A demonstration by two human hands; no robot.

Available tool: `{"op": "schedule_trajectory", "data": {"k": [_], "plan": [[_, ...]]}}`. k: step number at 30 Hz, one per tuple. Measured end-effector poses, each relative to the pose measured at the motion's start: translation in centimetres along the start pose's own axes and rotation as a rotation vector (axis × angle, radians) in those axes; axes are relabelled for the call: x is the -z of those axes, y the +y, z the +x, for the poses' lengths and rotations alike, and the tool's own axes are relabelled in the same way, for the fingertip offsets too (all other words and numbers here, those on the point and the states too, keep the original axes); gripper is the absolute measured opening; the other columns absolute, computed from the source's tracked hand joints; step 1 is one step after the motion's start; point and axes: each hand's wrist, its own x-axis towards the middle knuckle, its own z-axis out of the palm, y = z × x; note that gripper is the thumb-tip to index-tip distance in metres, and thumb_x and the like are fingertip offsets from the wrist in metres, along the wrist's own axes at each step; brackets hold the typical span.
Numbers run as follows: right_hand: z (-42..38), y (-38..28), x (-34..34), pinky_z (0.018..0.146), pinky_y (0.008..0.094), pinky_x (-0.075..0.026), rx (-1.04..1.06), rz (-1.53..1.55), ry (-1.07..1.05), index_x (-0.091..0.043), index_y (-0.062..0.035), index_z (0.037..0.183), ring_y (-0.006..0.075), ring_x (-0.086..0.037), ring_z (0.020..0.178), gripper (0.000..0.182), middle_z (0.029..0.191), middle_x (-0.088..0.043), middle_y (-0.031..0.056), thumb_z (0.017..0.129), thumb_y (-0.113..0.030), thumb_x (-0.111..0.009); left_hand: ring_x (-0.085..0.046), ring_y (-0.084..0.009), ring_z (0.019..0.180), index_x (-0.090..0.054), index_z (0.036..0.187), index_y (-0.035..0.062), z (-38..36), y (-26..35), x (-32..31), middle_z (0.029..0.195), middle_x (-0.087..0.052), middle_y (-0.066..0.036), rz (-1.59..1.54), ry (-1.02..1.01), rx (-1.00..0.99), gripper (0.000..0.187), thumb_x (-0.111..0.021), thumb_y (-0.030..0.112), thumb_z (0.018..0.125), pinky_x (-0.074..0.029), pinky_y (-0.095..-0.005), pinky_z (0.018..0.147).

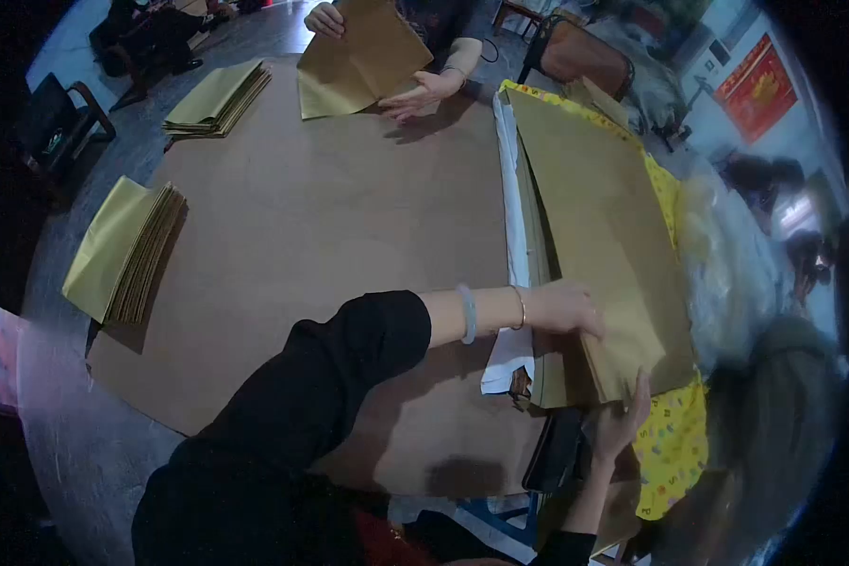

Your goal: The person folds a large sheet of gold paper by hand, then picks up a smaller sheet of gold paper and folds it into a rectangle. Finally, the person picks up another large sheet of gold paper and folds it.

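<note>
A stack of large brown paper sheets (613, 208) lies on the right side of the table. Curled over the left edge of the top sheet is my left hand (566, 307), closed on the paper, with bracelets on its wrist. My right hand (623, 423) grips the near edge of the same sheet, which bends up slightly between both hands. Part of each hand's fingers is hidden by the paper. White paper (511, 217) runs along the stack's left side, and a dark flat object (555, 448) sits by my right wrist.
Folded brown paper piles stand at the left edge (127, 250) and far left (219, 99) of the brown tabletop (349, 208). Across the table, another person's hands (424, 94) handle a brown sheet (363, 57). Yellow patterned cloth (674, 443) shows under the stack; chairs stand behind.
</note>
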Motion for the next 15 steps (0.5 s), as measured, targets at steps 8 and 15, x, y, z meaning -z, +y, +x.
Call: {"op": "schedule_trajectory", "data": {"k": [8,15], "plan": [[1.0,6.4,1.9,0.091,0.0433,-0.038,0.063,-0.185,-0.141,-0.062,-0.0031,0.103,0.0308,-0.056,0.094,0.029,0.099,-0.062,0.0123,0.077,0.003,-0.050,-0.058,-0.0282,0.086,-0.058,0.113,0.0211,1.8,2.0,3.4,0.098,-0.063,-0.004,-0.044,-0.074,0.141,0.041,-0.058,0.008,0.075,-0.043,-0.0371,0.086],[6.4,4.0,2.8,0.084,0.0370,-0.044,0.022,-0.072,0.027,-0.061,0.0011,0.101,0.0317,-0.058,0.093,0.028,0.100,-0.062,0.0152,0.076,0.007,-0.048,-0.048,-0.0281,0.113,-0.049,0.125,0.0140,1.9,0.2,5.1,0.124,-0.053,-0.008,-0.006,0.200,0.441,0.051,-0.052,0.003,0.076,-0.033,-0.0400,0.103]]}}
